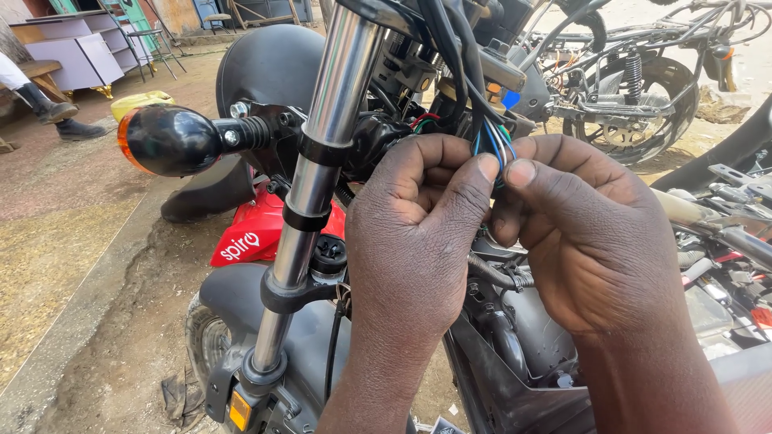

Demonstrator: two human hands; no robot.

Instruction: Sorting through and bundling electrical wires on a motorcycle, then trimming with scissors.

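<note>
At left, an orange-lensed turn signal point(165, 140) juts beside the chrome fork tube point(322, 145). At centre, the left hand point(414, 233) and right hand point(591, 233) both pinch thin blue wires point(496, 149) between thumb tips, below the motorcycle's headstock.

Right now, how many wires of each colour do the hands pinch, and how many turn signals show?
Blue wires pinched between left hand and right hand: 2
Green wire: 1
Turn signal, black with amber lens: 1
Total: 4
</note>
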